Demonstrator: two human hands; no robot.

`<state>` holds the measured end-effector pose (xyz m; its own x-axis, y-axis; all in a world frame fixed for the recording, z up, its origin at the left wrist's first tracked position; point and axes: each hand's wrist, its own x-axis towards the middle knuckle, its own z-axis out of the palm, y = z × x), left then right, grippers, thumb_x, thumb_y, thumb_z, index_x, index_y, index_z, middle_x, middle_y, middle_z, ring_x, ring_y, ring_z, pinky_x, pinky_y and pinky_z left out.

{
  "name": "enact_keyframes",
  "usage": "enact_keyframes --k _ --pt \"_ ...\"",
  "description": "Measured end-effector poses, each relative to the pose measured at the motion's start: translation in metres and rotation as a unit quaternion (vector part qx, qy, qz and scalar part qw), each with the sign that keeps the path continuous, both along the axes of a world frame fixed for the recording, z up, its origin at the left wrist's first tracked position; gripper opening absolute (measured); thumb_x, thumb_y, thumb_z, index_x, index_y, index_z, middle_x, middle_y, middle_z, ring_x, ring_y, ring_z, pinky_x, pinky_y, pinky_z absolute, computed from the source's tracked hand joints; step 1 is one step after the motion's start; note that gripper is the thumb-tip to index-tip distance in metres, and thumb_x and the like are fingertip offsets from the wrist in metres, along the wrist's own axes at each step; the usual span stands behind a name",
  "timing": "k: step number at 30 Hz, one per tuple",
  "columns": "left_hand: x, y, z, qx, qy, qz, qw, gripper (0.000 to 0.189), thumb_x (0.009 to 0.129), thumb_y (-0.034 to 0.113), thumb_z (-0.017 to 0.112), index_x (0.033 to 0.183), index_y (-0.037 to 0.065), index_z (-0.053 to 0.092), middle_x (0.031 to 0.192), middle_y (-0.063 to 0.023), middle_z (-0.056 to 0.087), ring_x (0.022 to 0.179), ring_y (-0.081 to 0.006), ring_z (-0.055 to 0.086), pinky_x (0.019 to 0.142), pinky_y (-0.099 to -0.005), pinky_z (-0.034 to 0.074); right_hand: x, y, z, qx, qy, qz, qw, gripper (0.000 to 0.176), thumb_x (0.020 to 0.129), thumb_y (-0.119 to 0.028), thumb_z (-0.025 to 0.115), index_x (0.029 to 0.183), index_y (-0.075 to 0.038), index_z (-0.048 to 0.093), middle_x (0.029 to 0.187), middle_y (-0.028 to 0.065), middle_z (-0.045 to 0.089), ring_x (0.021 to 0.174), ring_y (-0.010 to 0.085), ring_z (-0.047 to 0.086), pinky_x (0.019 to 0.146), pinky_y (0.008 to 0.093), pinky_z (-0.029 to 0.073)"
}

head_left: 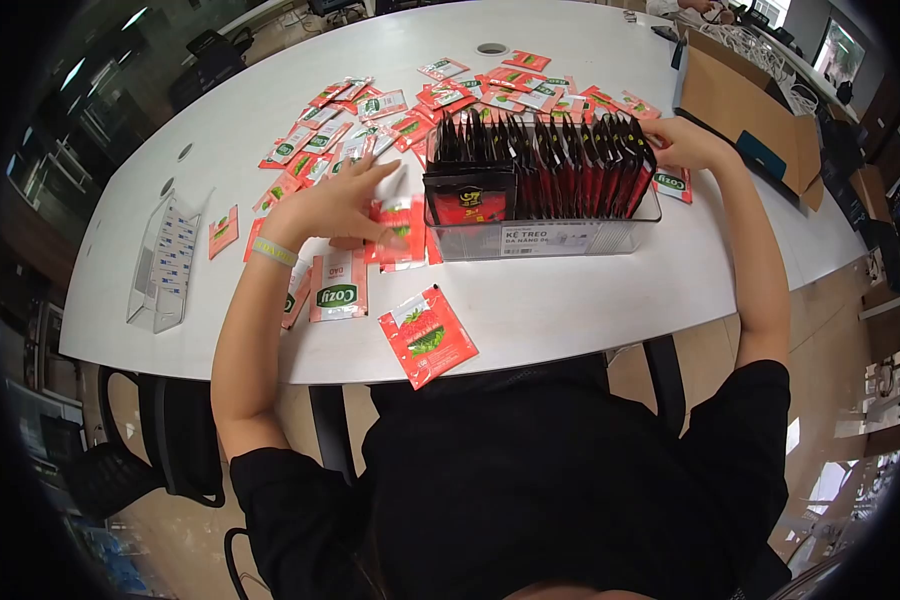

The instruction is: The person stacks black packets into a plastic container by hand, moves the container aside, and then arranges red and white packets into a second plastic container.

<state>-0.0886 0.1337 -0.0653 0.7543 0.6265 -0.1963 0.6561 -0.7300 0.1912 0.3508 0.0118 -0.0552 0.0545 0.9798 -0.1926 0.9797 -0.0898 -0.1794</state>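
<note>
My left hand (338, 205) is over the pile of pink Cozy tea sachets (320, 140), fingers spread. A motion-blurred tea sachet (398, 225) lies beneath its thumb; I see no grip on it. My right hand (688, 145) touches the back right end of a row of black-and-red G7 sachets (580, 165), its fingertips partly hidden. That row stands upright in a clear plastic box (450, 243) with a white label. Closer to me, one strawberry tea sachet (428, 337) lies flat, with a Cozy sachet (338, 285) to its left.
On the left of the white table (570, 310) lies a second clear box (160, 265) with a printed sheet in it. An open cardboard box (745, 100) stands at the right. Cables (760, 50) lie behind it, and a black chair (175, 435) is at the lower left.
</note>
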Motion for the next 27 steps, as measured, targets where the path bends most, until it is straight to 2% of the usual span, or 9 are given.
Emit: enact_keyframes --k 1,2,4,6,11,14,21,25,27 --pt "-0.001 0.002 0.001 -0.027 -0.062 0.017 0.998 0.107 0.056 0.064 0.073 0.14 0.014 0.03 0.14 -0.025 0.028 0.131 -0.0383 0.028 0.102 -0.0452 0.032 0.0 0.001 -0.004 0.001 0.0 0.0 1.0 0.062 0.076 -0.024 0.069 0.132 -0.013 0.044 0.106 0.0123 0.061 0.09 0.0225 0.059 0.081 0.0323 0.045" --pt "-0.002 0.003 0.0 -0.002 -0.069 0.036 0.997 0.078 0.074 0.053 0.066 0.134 0.01 0.041 0.126 -0.0208 0.043 0.113 -0.0339 0.048 0.092 -0.0386 0.042 0.001 0.001 -0.008 0.042 0.033 0.005 0.999 0.051 0.08 -0.021 0.064 0.128 -0.013 0.048 0.104 0.0138 0.062 0.087 0.0244 0.06 0.078 0.0345 0.046" --pt "-0.003 0.016 -0.007 0.028 -0.068 0.032 0.997 0.065 0.08 0.045 0.062 0.13 0.008 0.045 0.119 -0.0184 0.047 0.105 -0.0315 0.052 0.088 -0.0382 0.043 -0.001 0.002 -0.013 0.082 0.065 0.011 0.994 0.041 0.084 -0.019 0.059 0.123 -0.012 0.053 0.101 0.0152 0.062 0.084 0.0264 0.06 0.075 0.0367 0.046" --pt "-0.005 0.024 -0.014 0.088 -0.086 0.015 0.992 0.041 0.09 0.03 0.052 0.124 0.006 0.051 0.107 -0.015 0.052 0.095 -0.0294 0.056 0.083 -0.0377 0.044 -0.005 0.006 -0.019 0.177 -0.045 0.042 0.982 0.03 0.088 -0.015 0.051 0.117 -0.01 0.055 0.095 0.0179 0.063 0.08 0.0316 0.06 0.072 0.0388 0.046" --pt "-0.006 0.028 -0.018 0.102 -0.122 0.0 0.987 0.052 0.087 0.04 0.055 0.127 0.008 0.049 0.13 -0.0175 0.045 0.112 -0.0334 0.051 0.093 -0.0369 0.041 -0.012 0.009 -0.021 0.259 -0.027 0.035 0.965 0.026 0.09 -0.019 0.047 0.11 -0.006 0.057 0.084 0.0193 0.063 0.074 0.0356 0.059 0.07 0.0393 0.046" --pt "0.004 0.0 -0.002 -0.005 -0.102 0.023 0.995 0.104 0.057 0.07 0.068 0.137 0.012 0.036 0.143 -0.0221 0.026 0.132 -0.0374 0.028 0.105 -0.0433 0.03 -0.015 0.007 -0.012 0.262 0.019 -0.006 0.965 0.024 0.09 -0.021 0.047 0.102 -0.003 0.057 0.081 0.0198 0.063 0.072 0.0347 0.059 0.067 0.0391 0.045" --pt "0.005 0.011 -0.016 0.006 -0.08 0.019 0.997 0.105 0.054 0.069 0.07 0.135 0.011 0.039 0.143 -0.0203 0.029 0.132 -0.0352 0.028 0.103 -0.0429 0.032 0.001 0.019 -0.021 0.375 0.183 0.003 0.909 0.027 0.092 -0.025 0.046 0.093 0.001 0.054 0.071 0.0123 0.06 0.062 0.0182 0.058 0.059 0.0319 0.044" --pt "0.007 0.011 -0.012 -0.015 -0.113 0.022 0.993 0.084 0.067 0.06 0.067 0.131 0.011 0.044 0.135 -0.0158 0.041 0.124 -0.0315 0.041 0.099 -0.0409 0.037 0.005 0.02 -0.02 0.437 0.243 0.007 0.866 0.027 0.093 -0.026 0.046 0.093 0.0 0.054 0.07 0.0077 0.058 0.057 0.0116 0.051 0.056 0.0275 0.041" --pt "0.006 0.011 -0.013 0.002 -0.117 0.019 0.993 0.076 0.071 0.056 0.066 0.13 0.012 0.046 0.131 -0.0141 0.044 0.12 -0.0301 0.045 0.097 -0.0399 0.039 0.013 0.02 -0.014 0.391 0.218 -0.02 0.894 0.029 0.095 -0.026 0.046 0.106 0.0 0.055 0.084 0.0051 0.062 0.075 0.0099 0.056 0.067 0.0261 0.047"
